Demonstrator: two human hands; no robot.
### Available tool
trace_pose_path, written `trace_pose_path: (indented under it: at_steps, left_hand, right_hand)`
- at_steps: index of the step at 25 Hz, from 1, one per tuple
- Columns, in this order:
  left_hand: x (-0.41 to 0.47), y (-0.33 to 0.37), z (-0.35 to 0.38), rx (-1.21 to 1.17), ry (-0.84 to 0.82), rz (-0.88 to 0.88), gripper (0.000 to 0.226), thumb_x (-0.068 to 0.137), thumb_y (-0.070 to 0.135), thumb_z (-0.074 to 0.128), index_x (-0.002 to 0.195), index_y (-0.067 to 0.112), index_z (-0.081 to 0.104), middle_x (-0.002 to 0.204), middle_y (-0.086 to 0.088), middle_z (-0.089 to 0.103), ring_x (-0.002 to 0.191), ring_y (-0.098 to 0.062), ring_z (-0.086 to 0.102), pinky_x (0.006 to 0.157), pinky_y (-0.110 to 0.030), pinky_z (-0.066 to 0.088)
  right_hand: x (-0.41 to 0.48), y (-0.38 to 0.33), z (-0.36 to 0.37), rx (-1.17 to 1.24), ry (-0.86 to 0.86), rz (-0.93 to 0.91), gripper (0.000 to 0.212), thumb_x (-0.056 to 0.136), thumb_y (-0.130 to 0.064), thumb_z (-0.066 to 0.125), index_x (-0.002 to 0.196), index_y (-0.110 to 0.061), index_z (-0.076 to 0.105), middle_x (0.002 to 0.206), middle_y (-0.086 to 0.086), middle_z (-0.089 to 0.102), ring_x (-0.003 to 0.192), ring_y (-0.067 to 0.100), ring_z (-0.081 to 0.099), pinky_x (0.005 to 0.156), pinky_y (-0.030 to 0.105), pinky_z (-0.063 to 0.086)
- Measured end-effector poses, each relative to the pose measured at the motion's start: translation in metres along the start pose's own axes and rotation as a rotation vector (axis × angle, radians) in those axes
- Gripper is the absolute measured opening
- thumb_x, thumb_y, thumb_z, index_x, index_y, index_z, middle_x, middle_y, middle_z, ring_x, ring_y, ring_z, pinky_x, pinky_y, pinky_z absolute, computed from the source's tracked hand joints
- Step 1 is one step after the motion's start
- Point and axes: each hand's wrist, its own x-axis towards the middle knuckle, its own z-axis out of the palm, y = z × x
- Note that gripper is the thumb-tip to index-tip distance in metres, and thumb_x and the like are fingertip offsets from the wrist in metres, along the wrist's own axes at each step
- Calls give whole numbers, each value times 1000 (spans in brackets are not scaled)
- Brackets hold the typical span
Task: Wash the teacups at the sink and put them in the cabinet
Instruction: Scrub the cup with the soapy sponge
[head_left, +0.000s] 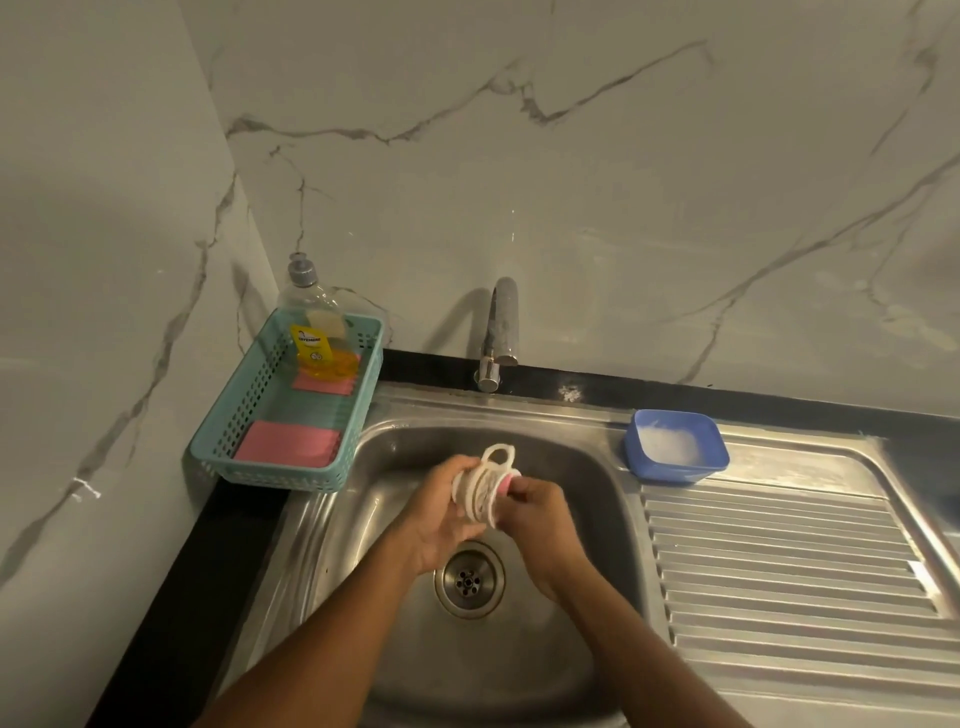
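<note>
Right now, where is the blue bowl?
In the head view the blue bowl sits right of the basin, just behind the ribbed drainboard and to the right of the tap.

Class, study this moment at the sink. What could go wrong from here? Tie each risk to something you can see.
1. The left hand holds the teacup above the steel sink while the right hand rubs it with a pink sponge; a slippery teacup might drop and chip.
2. The blue tub sits right at the sink's edge; a stray right arm could knock it in.
</note>
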Motion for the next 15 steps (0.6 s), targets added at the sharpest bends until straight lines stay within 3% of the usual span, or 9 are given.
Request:
trace_pose_path:
  at_steps: [2,3,5,7,8,11,13,14,15]
  left_hand:
    - [2,0,2,-74,-19,108,45,92,32,59,115,-6,69,94,-18,67,83,-23,65,79,-36,50]
    - [3,0,6,-117,4,105,42,86,30,63,107,-5,70,91,-19,67,78,-24,66,73,-35,51]
    - [6,0,14,-32,155,16,23,80,23,63,81,1,69,73,-14,64,57,-21,63,56,-28,49]
    - [4,-7,9,178,259,-47,20,86,19,56,72,9,65,58,-7,61,43,-19,57,50,-23,46]
    - [2,-9,6,234,265,-103,23,88,20,53,71,11,65,56,-5,61,42,-18,56,50,-23,47]
    - [0,-12,-1,95,140,-16,24,94,28,57,77,13,66,64,-4,63,55,-16,60,56,-26,50]
    - [-5,-6,-3,-7,33,104,23,94,31,61,93,11,72,81,-8,69,72,-18,65,70,-32,52]
    - [-5,-3,-3,-82,-5,124,26,94,30,60,98,8,73,88,-10,71,79,-20,67,75,-35,52]
    - [-5,-2,-1,-145,-22,116,27,92,28,59,94,5,73,88,-12,72,81,-23,68,76,-35,53]
  right_hand:
    - [-3,-6,13,270,26,67,23,90,6,56,95,-2,77,89,12,77,84,25,74,77,33,60]
    - [-5,-1,17,96,101,-31,21,88,4,56,86,-4,76,82,9,75,74,26,71,68,32,58]
    - [-8,15,16,-596,108,-368,17,80,-1,59,84,-6,74,82,9,71,67,22,66,58,29,51]
    - [-5,34,9,-1130,-194,-494,34,80,-4,65,113,-6,72,113,13,71,91,27,72,73,32,57]
    - [-6,33,7,-1133,-261,-432,37,83,-3,66,119,-7,70,120,12,69,101,23,71,81,32,58]
    - [-8,8,5,-517,-15,-119,20,85,4,61,84,-12,74,76,-2,72,69,-4,64,67,25,49]
    - [-9,-7,12,115,53,103,22,86,8,58,85,-4,75,73,4,74,66,7,70,63,28,53]
    - [-12,-12,18,283,67,134,23,86,9,56,91,-2,76,79,8,76,71,14,73,65,29,57]
    - [-16,-12,22,247,108,76,22,85,8,56,92,-1,75,80,8,76,71,15,72,65,28,57]
